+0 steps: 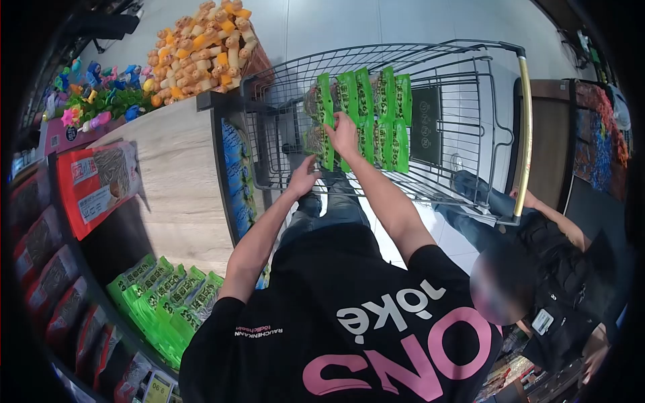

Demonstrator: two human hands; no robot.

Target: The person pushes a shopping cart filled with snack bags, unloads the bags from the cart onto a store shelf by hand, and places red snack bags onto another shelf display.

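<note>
Green snack packets [365, 101] stand in two rows inside a wire shopping cart [457, 67]. My right hand [344, 136] reaches into the cart, its fingers closed on the edge of the leftmost green packet [325, 107]. Just lower and to the left, my left hand [304, 178] is beside the near-row packet [322, 148] at the same end. Its fingers are apart, and I see nothing held in them; whether a fingertip touches the packet I cannot tell.
A wooden-topped display [171, 181] adjoins the cart's left end, with more green packets [168, 295] below. Piled plush toys [201, 50] stand behind. Red packs [97, 178] line the left. Another person [551, 282] is at the right, by the cart's yellow handle [525, 134].
</note>
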